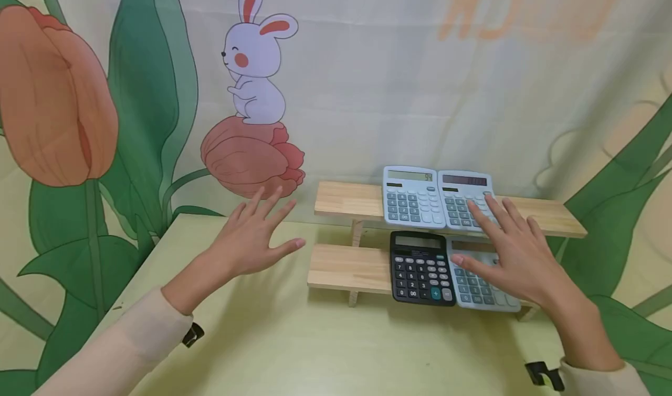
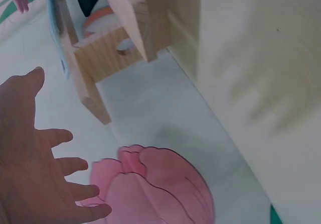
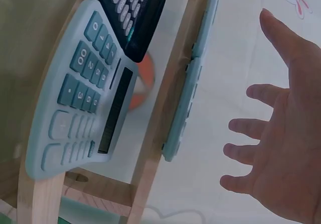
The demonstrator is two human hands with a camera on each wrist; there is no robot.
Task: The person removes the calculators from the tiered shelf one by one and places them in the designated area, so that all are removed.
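Note:
My left hand [image 1: 254, 238] is spread over the table, left of a two-tier wooden shelf [image 1: 346, 200], and holds nothing. The right hand [image 1: 520, 250], fingers also spread, hovers in front of the shelf's right part and partly covers calculators there in the head view; in the right wrist view it is apart from them. Two light-blue calculators [image 1: 412, 196] stand side by side on the upper tier, the left one's display lit with digits. On the lower tier a black calculator [image 1: 422, 270] leans beside another light-blue calculator [image 3: 75, 93].
A pale yellow-green table [image 1: 336, 349] lies under the shelf. Behind it hangs a printed curtain [image 1: 357, 93] with a rabbit, tulips and leaves. The lower tier's left end [image 1: 343, 267] shows bare wood. Dark straps [image 1: 543, 375] sit at the wrists.

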